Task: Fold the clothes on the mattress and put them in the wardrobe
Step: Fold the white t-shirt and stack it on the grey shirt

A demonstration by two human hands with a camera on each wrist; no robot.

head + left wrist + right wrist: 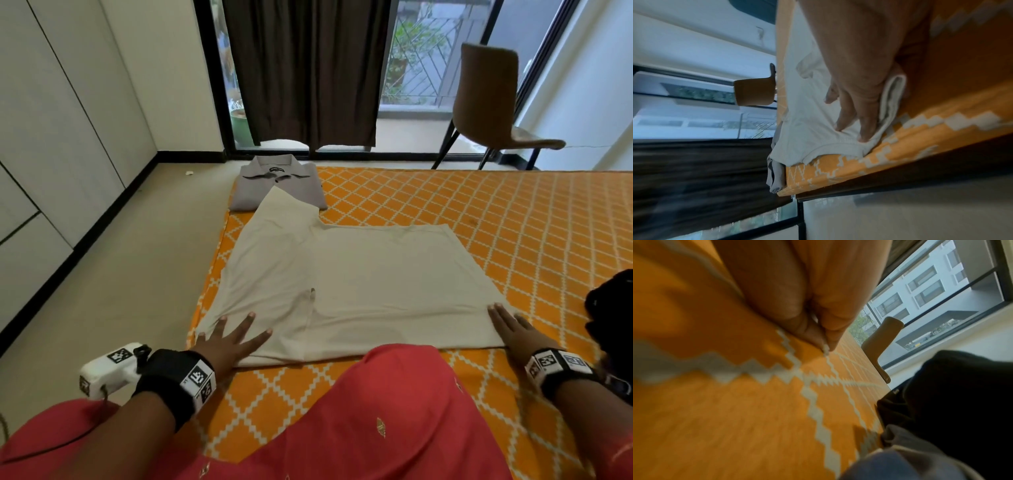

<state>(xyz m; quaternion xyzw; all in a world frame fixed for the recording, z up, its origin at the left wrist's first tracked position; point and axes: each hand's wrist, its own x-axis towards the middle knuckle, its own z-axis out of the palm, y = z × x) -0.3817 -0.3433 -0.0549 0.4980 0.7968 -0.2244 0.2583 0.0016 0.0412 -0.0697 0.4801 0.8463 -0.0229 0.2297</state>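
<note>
A cream T-shirt point(359, 281) lies spread flat on the orange patterned mattress point(479, 212), one sleeve reaching toward a folded grey polo shirt point(277, 181) at the far left corner. My left hand point(233, 335) presses flat with spread fingers on the shirt's near left part. In the left wrist view its fingers point(857, 116) lie straight on the cream cloth point(809, 116). My right hand point(510, 325) rests flat at the shirt's near right corner, fingers straight. In the right wrist view the right hand point(818, 331) lies against the mattress point(735, 410).
A dark garment pile point(609, 315) sits at the mattress's right edge, also dark in the right wrist view point(951, 394). White wardrobe doors point(51, 120) line the left wall. A brown chair point(493, 99) and dark curtain point(308, 68) stand by the window beyond.
</note>
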